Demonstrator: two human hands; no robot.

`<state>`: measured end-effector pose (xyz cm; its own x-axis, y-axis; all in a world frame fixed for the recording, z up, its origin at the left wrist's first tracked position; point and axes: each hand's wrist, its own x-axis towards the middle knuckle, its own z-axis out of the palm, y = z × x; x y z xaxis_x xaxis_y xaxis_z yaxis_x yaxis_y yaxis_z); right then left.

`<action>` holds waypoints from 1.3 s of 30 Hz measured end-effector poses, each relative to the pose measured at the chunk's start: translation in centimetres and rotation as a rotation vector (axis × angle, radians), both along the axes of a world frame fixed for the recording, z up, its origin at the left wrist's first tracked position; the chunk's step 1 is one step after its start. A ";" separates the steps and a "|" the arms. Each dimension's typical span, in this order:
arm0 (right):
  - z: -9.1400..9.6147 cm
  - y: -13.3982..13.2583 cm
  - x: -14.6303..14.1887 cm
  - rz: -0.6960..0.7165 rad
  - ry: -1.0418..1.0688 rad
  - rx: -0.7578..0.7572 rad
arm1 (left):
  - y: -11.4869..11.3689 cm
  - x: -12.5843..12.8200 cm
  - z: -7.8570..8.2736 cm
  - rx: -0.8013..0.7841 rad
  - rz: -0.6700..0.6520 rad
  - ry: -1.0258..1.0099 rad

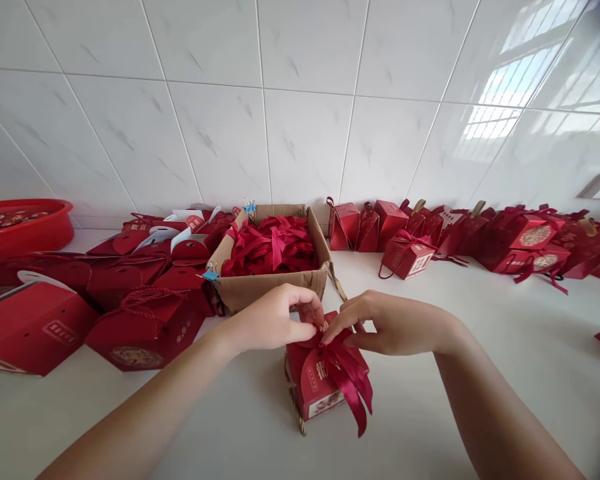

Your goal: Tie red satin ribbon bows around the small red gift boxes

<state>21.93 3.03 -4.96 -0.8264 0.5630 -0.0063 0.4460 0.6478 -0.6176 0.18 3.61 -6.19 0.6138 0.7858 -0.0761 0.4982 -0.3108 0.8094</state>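
A small red gift box (313, 380) with gold print sits on the white table in front of me. A dark pink satin ribbon (347, 377) lies over its top, its tails hanging down the front right side. From the left, my left hand (283, 317) reaches the box top with fingers curled in a pinch at the ribbon's middle. My right hand (380, 320) pinches the ribbon from the other side. The fingertips partly hide where the ribbon crosses. Along the box's left side runs a twisted gold cord (296, 400).
Behind the box stands a cardboard box (267, 287) heaped with ribbons (275, 247), blue binder clips on its rim. Red gift boxes (140, 333) crowd the left, near a red basin (55, 227). More gift boxes (407, 257) line the tiled wall (310, 133) at right.
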 end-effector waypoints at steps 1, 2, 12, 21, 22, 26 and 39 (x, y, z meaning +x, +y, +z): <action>0.0 0.0 0.0 0.002 -0.004 -0.002 | 0.1 0.0 0.0 -0.004 -0.004 0.013; -0.1 0.0 0.1 0.006 -0.001 -0.004 | 0.1 -0.1 0.0 -0.004 -0.004 0.026; -0.1 -0.8 0.3 0.044 -0.019 0.000 | 0.4 -0.2 -0.1 0.028 0.018 0.119; -0.1 -0.9 0.1 0.037 -0.013 0.016 | 0.0 -0.7 0.9 0.098 -0.113 0.162; -0.1 -1.0 0.1 0.036 -0.016 0.016 | 0.0 -0.8 0.9 0.108 -0.126 0.168; -0.1 -1.0 0.0 0.038 -0.039 0.028 | -0.2 -0.7 0.7 0.165 -0.116 0.227; 0.0 -1.0 -0.1 0.043 -0.001 0.030 | 0.3 -0.3 0.0 0.186 -0.201 0.221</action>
<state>21.81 2.01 -4.92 -0.8500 0.5266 0.0092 0.4180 0.6850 -0.5968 -0.12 3.90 -6.16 0.7421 0.6641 -0.0910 0.5691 -0.5525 0.6090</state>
